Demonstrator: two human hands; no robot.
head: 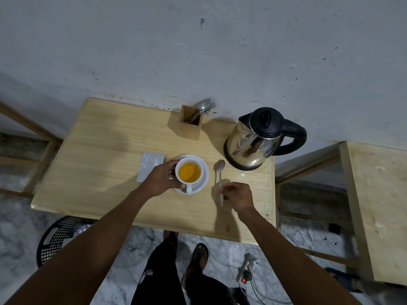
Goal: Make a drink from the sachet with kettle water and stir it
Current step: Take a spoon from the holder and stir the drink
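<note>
Gripping cup (pixel 202 172) on saucer (pixel 203 184), mid table (pixel 99 150), with left hand (pixel 159 180); pinching spoon (pixel 220 172) low on the handle with right hand (pixel 239 195), just right of saucer. Probably light, stiff, slick steel, so pinch firmly. Full ceramic cup, so keep steady.

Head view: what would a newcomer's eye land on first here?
The white cup of bright orange drink on its saucer, in the middle of the table, gripped by the left hand. Just right of it, the right hand pinches a spoon by its handle. A shiny kettle with a black lid stands at the table's back right.
</note>
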